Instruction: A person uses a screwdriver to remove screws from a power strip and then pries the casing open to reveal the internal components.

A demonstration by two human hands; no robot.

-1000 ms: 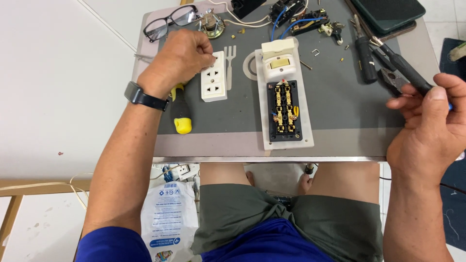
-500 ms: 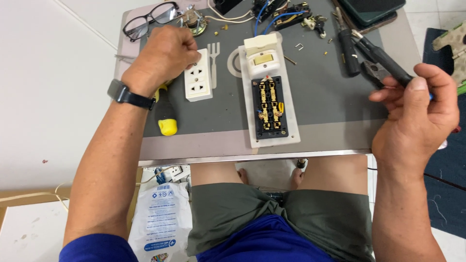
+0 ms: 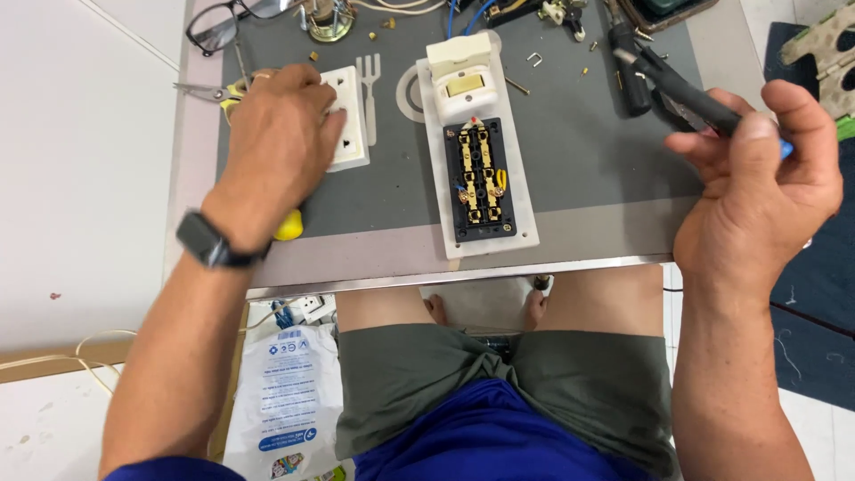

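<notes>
Grey matting covers the bench (image 3: 588, 223), an opened socket block (image 3: 481, 183) at its middle. Left hand (image 3: 276, 147) lies curled over a yellow-handled tool (image 3: 287, 226) beside a white faceplate (image 3: 349, 120); right hand (image 3: 757, 187) grips dark pliers (image 3: 681, 89), seemingly mid-wiring.

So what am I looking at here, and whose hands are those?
These are one person's two bare hands, filmed by a camera worn on their head, so you look down as they do. They sit at a small grey-topped table, and their knees show under its edge.

The left hand rests on a white plastic wall socket, with a yellow-handled tool partly hidden under it. The right hand holds a dark-handled tool; I cannot tell exactly what kind.

In the middle lies a long white plate carrying an opened black socket with brass metal parts and a cream switch. Black-framed glasses, small brass screws and blue wires lie at the far edge.
</notes>
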